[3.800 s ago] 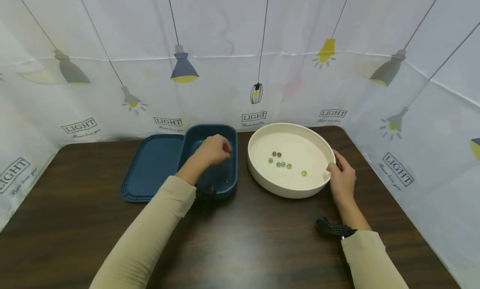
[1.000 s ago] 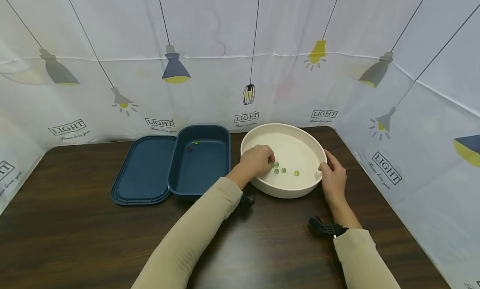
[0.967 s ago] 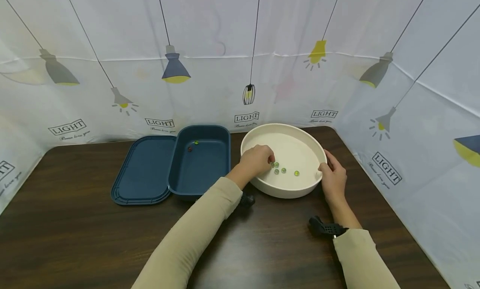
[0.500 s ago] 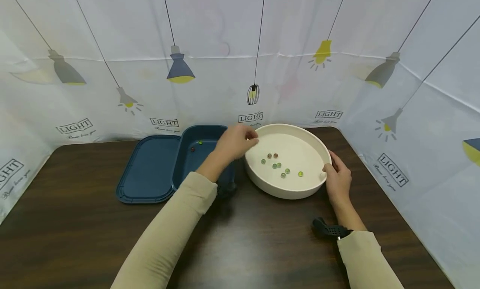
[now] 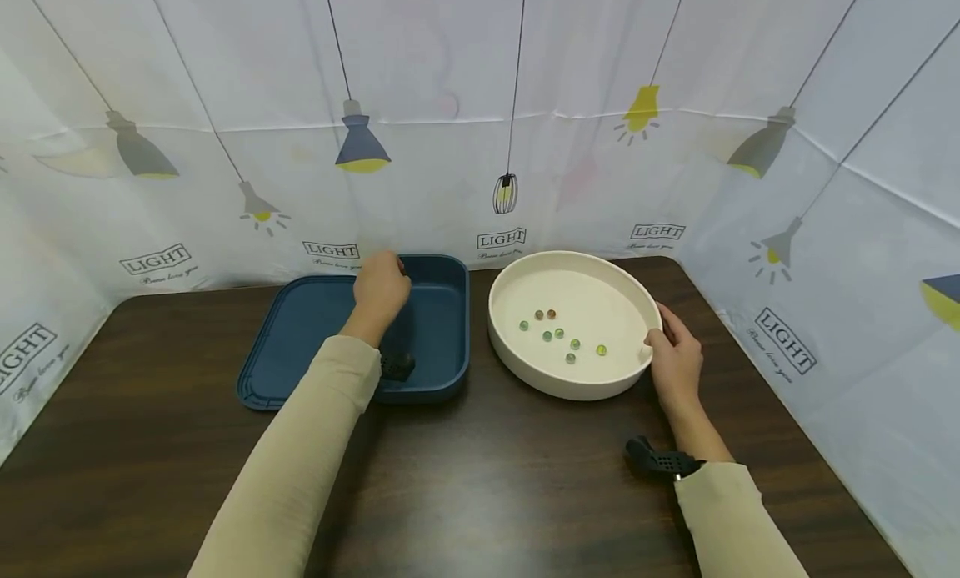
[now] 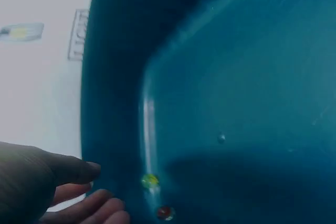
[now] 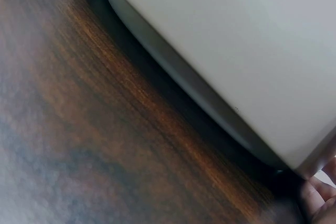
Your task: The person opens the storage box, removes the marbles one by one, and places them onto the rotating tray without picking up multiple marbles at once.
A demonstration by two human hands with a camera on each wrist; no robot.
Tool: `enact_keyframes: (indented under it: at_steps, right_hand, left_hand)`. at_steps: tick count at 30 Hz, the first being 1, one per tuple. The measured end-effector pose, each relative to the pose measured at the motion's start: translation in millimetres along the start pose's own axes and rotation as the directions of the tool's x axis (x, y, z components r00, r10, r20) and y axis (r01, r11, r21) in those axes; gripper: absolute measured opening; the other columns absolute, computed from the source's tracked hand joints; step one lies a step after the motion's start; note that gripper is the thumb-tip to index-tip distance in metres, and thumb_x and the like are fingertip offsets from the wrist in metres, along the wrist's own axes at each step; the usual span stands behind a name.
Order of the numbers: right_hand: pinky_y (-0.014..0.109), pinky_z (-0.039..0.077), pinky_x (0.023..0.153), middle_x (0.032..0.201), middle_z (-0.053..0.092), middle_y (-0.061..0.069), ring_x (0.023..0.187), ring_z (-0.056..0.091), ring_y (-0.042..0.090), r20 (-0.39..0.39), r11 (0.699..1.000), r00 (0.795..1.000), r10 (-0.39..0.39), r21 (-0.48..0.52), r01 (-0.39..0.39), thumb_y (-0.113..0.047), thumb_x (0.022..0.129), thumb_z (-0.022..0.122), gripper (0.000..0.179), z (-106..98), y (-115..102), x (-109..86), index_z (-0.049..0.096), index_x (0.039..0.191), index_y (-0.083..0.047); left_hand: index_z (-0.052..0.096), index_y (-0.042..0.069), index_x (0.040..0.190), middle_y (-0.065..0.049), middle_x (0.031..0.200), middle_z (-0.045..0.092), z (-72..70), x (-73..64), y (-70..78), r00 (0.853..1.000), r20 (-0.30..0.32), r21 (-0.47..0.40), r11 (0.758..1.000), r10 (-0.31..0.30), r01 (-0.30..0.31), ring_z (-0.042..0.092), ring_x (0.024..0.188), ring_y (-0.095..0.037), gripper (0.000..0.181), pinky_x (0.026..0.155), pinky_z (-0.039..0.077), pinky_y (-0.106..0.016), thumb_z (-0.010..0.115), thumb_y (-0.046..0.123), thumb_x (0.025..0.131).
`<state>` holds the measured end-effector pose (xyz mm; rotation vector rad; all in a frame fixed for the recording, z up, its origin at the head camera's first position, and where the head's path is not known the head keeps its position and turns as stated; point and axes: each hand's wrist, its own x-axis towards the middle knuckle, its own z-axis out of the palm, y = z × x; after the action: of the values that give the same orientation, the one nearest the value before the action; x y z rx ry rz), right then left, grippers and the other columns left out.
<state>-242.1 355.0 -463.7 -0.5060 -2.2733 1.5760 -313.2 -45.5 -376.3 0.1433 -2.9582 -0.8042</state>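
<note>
My left hand (image 5: 381, 291) is over the back left of the deep blue container (image 5: 467, 328), its thumb and fingers apart with nothing seen between them. Close to its fingertips in the left wrist view, a yellow-green marble (image 6: 150, 181) and a reddish marble (image 6: 165, 213) lie on the container floor. My right hand (image 5: 677, 357) grips the right rim of a round cream bowl (image 5: 517, 363), thumb at the inner edge. Several marbles sit in that bowl, among them a brown marble (image 5: 551, 314), a green marble (image 5: 524, 325) and a yellow-green marble (image 5: 602, 350).
Left of the container a flat blue lid (image 5: 300, 336) lies on the dark wooden table (image 5: 480, 486). A white curtain (image 5: 442, 186) printed with lamps hangs along the back and right of the table.
My left hand has gone from the cream bowl leftward to the blue container. The bowl now holds one more greenish marble than in the earliest frame. My right hand keeps its hold.
</note>
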Motion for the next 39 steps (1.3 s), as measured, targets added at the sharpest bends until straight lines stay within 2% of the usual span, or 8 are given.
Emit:
enact_keyframes:
  at_steps: [5, 6, 11, 14, 19, 28, 35, 39]
  right_hand:
    - [0.017, 0.047, 0.097, 0.154, 0.052, -0.002, 0.138, 0.051, 0.013, 0.004, 1.000, 1.000, 0.001, 0.004, -0.001, -0.009, 0.090, 0.044, 0.062, 1, 1, -2.1, 0.051, 0.150, -0.021]
    - [0.018, 0.047, 0.098, 0.154, 0.052, -0.002, 0.138, 0.051, 0.012, 0.004, 1.000, 1.000, 0.004, 0.006, -0.004, -0.009, 0.090, 0.045, 0.061, 2, 1, -2.4, 0.051, 0.150, -0.021]
    - [0.019, 0.047, 0.098, 0.153, 0.052, -0.002, 0.138, 0.051, 0.012, -0.001, 1.000, 1.000, 0.005, 0.006, -0.005, -0.009, 0.089, 0.045, 0.062, 3, 0, -3.4, 0.052, 0.149, -0.022]
    - [0.019, 0.047, 0.097, 0.153, 0.053, -0.002, 0.137, 0.052, 0.012, -0.001, 1.000, 1.000, 0.001, 0.010, -0.001, -0.009, 0.089, 0.045, 0.062, 3, -1, -3.0, 0.053, 0.149, -0.022]
    - [0.017, 0.046, 0.096, 0.152, 0.053, -0.002, 0.136, 0.052, 0.012, 0.000, 1.000, 1.000, -0.017, 0.023, 0.017, -0.009, 0.089, 0.046, 0.062, 3, -3, -1.4, 0.053, 0.149, -0.022]
    - [0.016, 0.046, 0.093, 0.153, 0.053, -0.002, 0.137, 0.052, 0.013, 0.005, 1.000, 1.000, -0.015, 0.027, 0.015, -0.009, 0.089, 0.045, 0.062, 0, -5, 0.7, 0.053, 0.149, -0.023]
    - [0.017, 0.046, 0.094, 0.152, 0.053, -0.001, 0.137, 0.052, 0.014, -0.004, 1.000, 1.000, -0.018, 0.013, 0.018, -0.009, 0.089, 0.046, 0.062, 0, -2, 1.3, 0.053, 0.149, -0.022]
    - [0.021, 0.047, 0.098, 0.153, 0.053, -0.001, 0.137, 0.052, 0.014, -0.008, 1.000, 1.000, -0.011, 0.002, 0.011, -0.009, 0.089, 0.045, 0.062, -1, 1, 1.1, 0.052, 0.149, -0.022]
  left_hand:
    - [0.063, -0.003, 0.124, -0.023, 0.113, 0.069, 5.3, 5.9, -11.5, 0.993, 0.103, 0.037, 0.998, -0.048, 0.045, 0.058, 0.072, -0.027, 0.028, 0.059, 0.045, -0.035, 0.055, 0.005, 0.099]
    - [0.059, -0.003, 0.132, -0.024, 0.122, 0.066, 6.1, 5.5, -12.3, 0.989, 0.135, 0.057, 0.997, -0.053, 0.045, 0.060, 0.078, -0.028, 0.034, 0.062, 0.047, -0.036, 0.055, 0.005, 0.100]
    - [0.057, -0.003, 0.132, -0.027, 0.129, 0.061, 11.2, 3.9, -15.6, 0.969, 0.245, 0.162, 0.987, -0.027, -0.013, 0.064, 0.106, -0.039, 0.031, 0.082, 0.055, -0.046, 0.050, 0.000, 0.102]
    - [0.058, -0.004, 0.132, -0.026, 0.128, 0.063, 13.9, 2.0, -17.2, 0.973, 0.230, 0.209, 0.977, 0.001, -0.050, 0.065, 0.109, -0.040, 0.031, 0.088, 0.056, -0.049, 0.051, -0.002, 0.101]
    - [0.062, -0.002, 0.128, -0.024, 0.121, 0.068, 15.4, 3.2, -18.2, 0.984, 0.174, 0.231, 0.971, 0.024, -0.064, 0.070, 0.100, -0.038, 0.030, 0.085, 0.059, -0.050, 0.055, -0.004, 0.098]
    - [0.069, 0.000, 0.118, -0.021, 0.119, 0.070, 14.8, 7.4, -17.5, 0.982, 0.190, 0.135, 0.991, 0.000, -0.026, 0.071, 0.093, -0.033, 0.024, 0.074, 0.057, -0.040, 0.053, -0.001, 0.100]
    - [0.070, 0.003, 0.118, -0.018, 0.128, 0.067, 20.5, 9.8, -19.5, 0.977, 0.211, 0.045, 0.998, 0.022, -0.032, 0.067, 0.109, -0.035, 0.022, 0.092, 0.057, -0.046, 0.065, 0.008, 0.097]
    - [0.072, 0.003, 0.114, -0.018, 0.124, 0.069, 24.8, 11.1, -19.1, 0.977, 0.211, 0.053, 0.998, 0.034, -0.046, 0.068, 0.106, -0.035, 0.021, 0.092, 0.057, -0.047, 0.070, 0.011, 0.095]
